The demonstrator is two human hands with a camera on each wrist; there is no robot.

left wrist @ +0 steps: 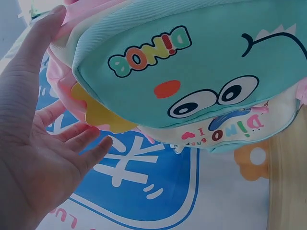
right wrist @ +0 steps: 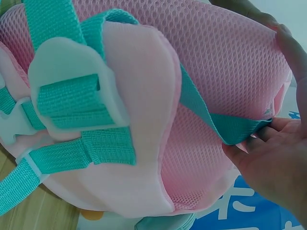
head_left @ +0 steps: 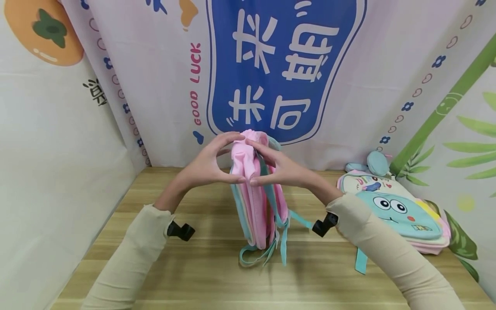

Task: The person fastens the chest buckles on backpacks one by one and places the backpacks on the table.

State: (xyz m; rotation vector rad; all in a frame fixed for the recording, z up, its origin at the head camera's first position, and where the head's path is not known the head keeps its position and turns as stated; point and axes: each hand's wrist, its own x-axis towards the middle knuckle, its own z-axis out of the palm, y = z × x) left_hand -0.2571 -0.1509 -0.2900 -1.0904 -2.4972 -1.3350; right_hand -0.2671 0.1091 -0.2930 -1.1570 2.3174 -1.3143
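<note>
A pink and teal backpack (head_left: 253, 206) stands upright, edge-on to me in the head view. My left hand (head_left: 211, 161) touches its top on the left side, thumb on the near edge and fingers spread toward the far edge. From the right, my right hand (head_left: 280, 165) touches the top in the same way. A cartoon face and lettering on the teal front pocket (left wrist: 158, 72) face my left hand. In the right wrist view, my right fingers are bent behind a teal strap (right wrist: 235, 127), beside the pink mesh back (right wrist: 230, 62). Their tips are partly hidden.
Another backpack (head_left: 399, 215) with a teal face pocket lies at the right, its strap (head_left: 361, 260) on the wooden table (head_left: 186, 267). Small round teal pouches (head_left: 377, 162) are behind it. A printed cloth (head_left: 162, 86) hangs at the back.
</note>
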